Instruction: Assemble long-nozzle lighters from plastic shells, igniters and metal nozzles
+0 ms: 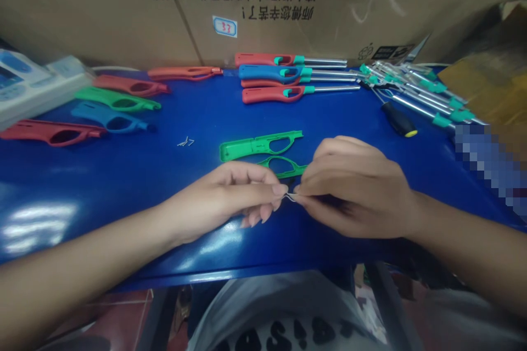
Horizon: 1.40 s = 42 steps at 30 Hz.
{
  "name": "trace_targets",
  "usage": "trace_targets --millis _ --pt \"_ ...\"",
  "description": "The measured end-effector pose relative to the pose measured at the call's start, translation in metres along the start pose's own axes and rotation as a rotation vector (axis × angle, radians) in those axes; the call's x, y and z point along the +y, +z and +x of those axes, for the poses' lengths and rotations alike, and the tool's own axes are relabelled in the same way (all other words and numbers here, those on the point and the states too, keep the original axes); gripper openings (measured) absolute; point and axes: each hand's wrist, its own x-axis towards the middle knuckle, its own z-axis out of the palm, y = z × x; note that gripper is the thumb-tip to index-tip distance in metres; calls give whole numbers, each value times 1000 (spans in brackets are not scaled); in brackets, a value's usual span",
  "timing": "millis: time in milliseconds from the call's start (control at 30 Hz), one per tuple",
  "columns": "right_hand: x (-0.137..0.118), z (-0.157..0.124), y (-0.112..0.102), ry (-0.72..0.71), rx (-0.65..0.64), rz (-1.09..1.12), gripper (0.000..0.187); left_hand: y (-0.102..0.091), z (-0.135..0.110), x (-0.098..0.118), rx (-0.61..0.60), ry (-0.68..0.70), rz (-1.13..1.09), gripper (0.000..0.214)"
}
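Note:
My left hand [242, 192] and my right hand [354, 189] meet above the front half of the blue table. Between their fingertips they pinch a small, thin, bent whitish piece [290, 196], perhaps a wire; its kind is too small to make out. Just behind the hands lie two green lighter shell halves. One green half [251, 146] shows its hollow inside; the other green half [284, 165] is partly covered by my hands. Several tiny metal pins [186, 142] lie on the table to the left.
Red, green and blue lighter shells [119, 101] lie at the left beside a white box [45, 88]. Assembled long lighters [272, 94] rest at the back. Metal lighter tubes [424, 93] and a black screwdriver [397, 118] are at the right. A cardboard box [123, 22] stands behind.

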Motion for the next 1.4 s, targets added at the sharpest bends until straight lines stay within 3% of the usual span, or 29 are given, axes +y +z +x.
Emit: trace_targets --millis 200,333,700,1067,1400 --pt "3 0 4 75 -81 19 11 0 3 -6 31 8 5 31" --pt "3 1 5 79 -112 55 16 -3 5 -8 -15 13 -25 27" --pt "5 -2 8 98 -74 139 12 -6 6 -7 -62 -27 -65 25" --pt "6 -2 12 139 -89 43 18 -9 8 -11 -78 -55 -51 25" --pt "15 -1 4 48 -11 -43 13 -3 5 -8 -75 -100 -173 26"
